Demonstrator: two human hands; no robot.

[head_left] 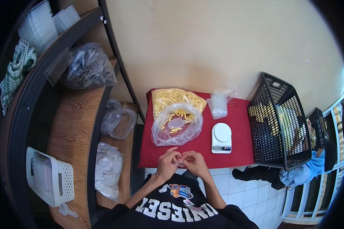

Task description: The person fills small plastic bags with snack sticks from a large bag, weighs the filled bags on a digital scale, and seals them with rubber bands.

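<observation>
Close to my body, at the front edge of the red-covered table (239,129), both hands meet. My left hand (167,163) and my right hand (195,163) are closed, pinching a small piece of clear plastic (180,163) between them. Whether it is a bag, and what it may contain, I cannot make out. Just beyond my hands stands an opened clear bag (155,131) with yellow stick-shaped snacks (179,113) and a pale scoop (176,123) inside. Behind it lies a fuller bag of the same snacks (177,95). A white digital scale (221,138) sits to the right.
Flat clear bags (218,105) lie behind the scale. A black crate (281,122) of packed goods stands on the right, with a person (300,173) beyond it. Left is a shelf (74,126) holding a bag of dark spiral snacks (90,66), a bag of white discs (108,170) and a white basket (61,183).
</observation>
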